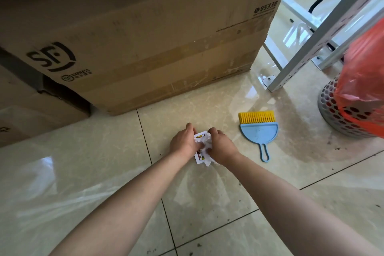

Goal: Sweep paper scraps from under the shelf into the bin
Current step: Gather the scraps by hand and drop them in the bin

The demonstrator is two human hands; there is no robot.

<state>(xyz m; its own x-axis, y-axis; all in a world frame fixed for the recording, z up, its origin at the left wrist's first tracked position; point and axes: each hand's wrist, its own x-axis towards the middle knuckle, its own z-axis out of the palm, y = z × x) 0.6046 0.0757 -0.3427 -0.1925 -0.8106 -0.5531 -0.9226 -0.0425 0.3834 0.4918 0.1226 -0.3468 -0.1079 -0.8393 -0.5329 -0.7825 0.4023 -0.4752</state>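
My left hand and my right hand meet low over the tiled floor and together grip a bundle of paper scraps, crumpled white paper with a playing card in it. A blue hand brush with yellow bristles lies flat on the floor to the right of my hands, its handle pointing toward me. The bin, a grey perforated basket lined with a red plastic bag, stands at the far right. The grey metal shelf leg rises behind the brush.
A large cardboard shipping box stands on the floor right behind my hands, with another box at the left. White metal frames lie beyond the shelf leg. The floor is glossy beige tile with dirt specks near the bin.
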